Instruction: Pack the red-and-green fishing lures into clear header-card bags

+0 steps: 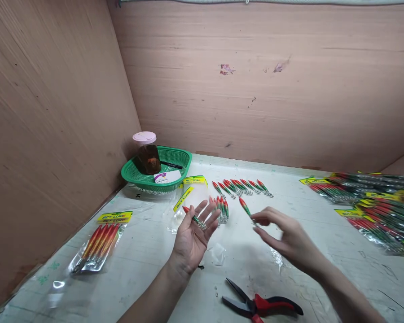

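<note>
My left hand (191, 240) is turned palm up, its thumb pressing a red-and-green fishing lure (195, 220) with a hook crown against the fingers. Between thumb and fingertips, my right hand (284, 237) pinches another red-and-green fishing lure (244, 207) at its hook end, red tip pointing up and left. Just behind my left hand lies a small group of lures (225, 209), partly hidden by the fingers. Farther back, a row of similar lures (242, 186) lies on the white table (175, 296).
Red-handled pliers (252, 305) lie open in front. At left is a packed bag of orange lures (101, 242); at right, piles of packed lures (384, 220). A green basket (185, 161) holds a jar (148, 154), pen and card. Yellow-topped bags (183, 199) lie before it.
</note>
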`<move>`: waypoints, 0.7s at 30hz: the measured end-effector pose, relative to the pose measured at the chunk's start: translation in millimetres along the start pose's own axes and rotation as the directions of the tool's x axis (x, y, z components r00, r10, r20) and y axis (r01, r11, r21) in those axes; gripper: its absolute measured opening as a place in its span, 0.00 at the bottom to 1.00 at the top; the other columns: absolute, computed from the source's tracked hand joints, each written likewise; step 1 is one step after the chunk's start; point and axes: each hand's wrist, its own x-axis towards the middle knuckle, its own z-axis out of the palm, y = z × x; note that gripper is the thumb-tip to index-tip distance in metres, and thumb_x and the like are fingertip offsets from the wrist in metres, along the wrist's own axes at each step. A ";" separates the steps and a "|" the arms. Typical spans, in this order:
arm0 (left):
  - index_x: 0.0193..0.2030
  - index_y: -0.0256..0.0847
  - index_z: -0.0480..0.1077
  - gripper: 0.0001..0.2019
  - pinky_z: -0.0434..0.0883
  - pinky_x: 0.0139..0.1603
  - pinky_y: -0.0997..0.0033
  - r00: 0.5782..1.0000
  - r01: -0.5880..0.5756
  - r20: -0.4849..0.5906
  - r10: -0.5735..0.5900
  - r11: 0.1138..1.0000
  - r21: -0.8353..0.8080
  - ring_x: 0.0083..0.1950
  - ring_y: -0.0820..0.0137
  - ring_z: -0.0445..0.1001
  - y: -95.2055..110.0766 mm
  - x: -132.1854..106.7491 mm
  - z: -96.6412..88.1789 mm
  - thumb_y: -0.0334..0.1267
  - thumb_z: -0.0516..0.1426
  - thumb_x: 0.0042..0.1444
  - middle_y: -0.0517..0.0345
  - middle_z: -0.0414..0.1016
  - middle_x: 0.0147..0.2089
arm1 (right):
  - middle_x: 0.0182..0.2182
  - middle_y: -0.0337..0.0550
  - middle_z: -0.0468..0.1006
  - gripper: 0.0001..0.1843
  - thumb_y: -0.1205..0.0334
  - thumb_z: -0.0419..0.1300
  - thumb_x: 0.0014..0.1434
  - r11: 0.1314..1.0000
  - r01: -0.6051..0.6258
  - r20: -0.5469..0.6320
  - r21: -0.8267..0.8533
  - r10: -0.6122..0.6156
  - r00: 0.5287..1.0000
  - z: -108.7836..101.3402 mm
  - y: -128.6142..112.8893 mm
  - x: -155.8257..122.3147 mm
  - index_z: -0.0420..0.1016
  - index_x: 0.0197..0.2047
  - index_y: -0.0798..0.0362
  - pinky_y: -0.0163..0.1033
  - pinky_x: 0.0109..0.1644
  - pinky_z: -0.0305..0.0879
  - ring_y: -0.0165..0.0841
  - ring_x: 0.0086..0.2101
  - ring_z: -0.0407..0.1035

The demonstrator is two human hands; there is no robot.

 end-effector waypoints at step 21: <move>0.51 0.30 0.69 0.17 0.73 0.47 0.61 0.978 0.135 0.145 -0.150 0.984 0.113 0.45 0.60 0.77 -13.4 -7.6 0.0 0.41 0.51 0.62 0.42 0.76 0.49 | 0.35 0.45 0.79 0.09 0.70 0.54 0.61 0.932 0.247 -0.224 -0.265 -0.308 0.924 10.3 -84.6 6.5 0.72 0.45 0.57 0.43 0.42 0.56 0.36 0.36 0.64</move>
